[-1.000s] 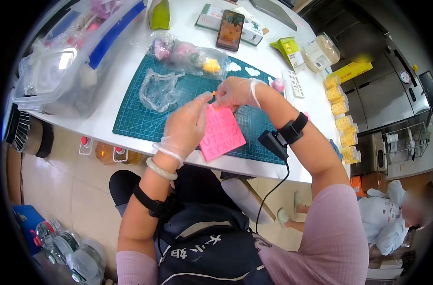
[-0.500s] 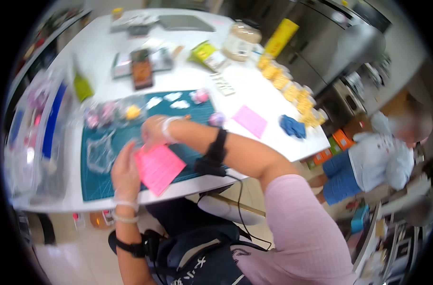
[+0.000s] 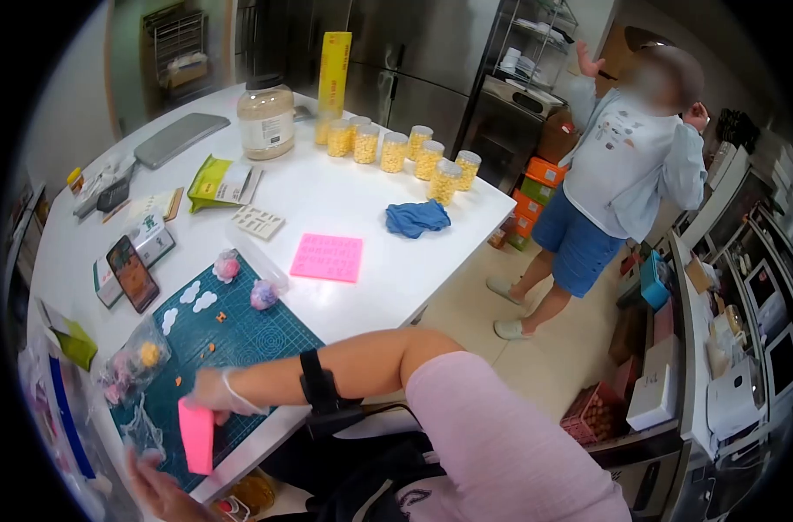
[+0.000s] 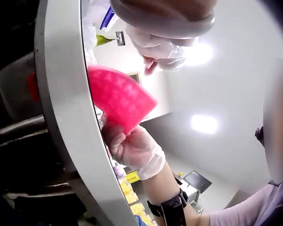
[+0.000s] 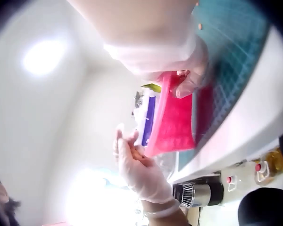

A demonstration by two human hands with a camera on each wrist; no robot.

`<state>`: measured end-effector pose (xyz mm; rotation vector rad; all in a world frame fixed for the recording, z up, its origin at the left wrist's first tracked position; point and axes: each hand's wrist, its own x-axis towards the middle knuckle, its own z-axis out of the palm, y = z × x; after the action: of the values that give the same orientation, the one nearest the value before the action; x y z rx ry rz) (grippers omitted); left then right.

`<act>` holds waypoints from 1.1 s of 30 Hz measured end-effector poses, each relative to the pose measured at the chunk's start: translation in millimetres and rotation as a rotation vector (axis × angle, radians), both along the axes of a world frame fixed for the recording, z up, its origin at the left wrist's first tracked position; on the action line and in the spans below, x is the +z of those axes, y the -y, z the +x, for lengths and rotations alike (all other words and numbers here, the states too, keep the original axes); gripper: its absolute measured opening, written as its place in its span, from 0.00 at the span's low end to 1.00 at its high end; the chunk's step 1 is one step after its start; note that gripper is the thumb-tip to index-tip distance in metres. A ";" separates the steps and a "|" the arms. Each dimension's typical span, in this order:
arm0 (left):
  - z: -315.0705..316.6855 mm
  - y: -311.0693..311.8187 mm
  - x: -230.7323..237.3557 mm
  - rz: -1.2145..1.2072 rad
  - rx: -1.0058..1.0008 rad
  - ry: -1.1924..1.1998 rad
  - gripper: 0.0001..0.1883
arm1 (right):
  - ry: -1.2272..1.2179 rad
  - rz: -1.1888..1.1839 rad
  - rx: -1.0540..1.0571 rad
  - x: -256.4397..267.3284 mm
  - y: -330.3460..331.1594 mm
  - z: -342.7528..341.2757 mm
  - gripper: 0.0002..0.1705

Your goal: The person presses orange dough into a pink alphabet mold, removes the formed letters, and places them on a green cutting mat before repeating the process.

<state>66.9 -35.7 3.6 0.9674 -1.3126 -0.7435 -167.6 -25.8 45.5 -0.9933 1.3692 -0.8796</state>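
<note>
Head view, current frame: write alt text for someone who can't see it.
A gloved right hand grips a pink sheet over a green cutting mat, the left hand open nearby. Beyond, on the white table, are a pink letter mold, a crumpled blue item and jars of yellow pieces; another person stands at right.

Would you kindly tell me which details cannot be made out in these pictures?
- Head view: left hand, fingers motion-blurred.
- Head view: mat under right hand, hidden by it.
- Head view: storage tub, outer side cut by dark rim.
- Left wrist view: held pink sheet, its marks blurred.
</note>
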 end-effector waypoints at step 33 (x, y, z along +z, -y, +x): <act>-34.4 -33.3 25.0 -0.565 -0.205 1.272 0.17 | -0.596 -0.378 0.340 -3.8 10.6 -77.8 0.22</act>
<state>32.5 -2.4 28.6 0.8148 -2.5580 0.2464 -245.5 -36.4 41.8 -1.8280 1.4761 -0.6121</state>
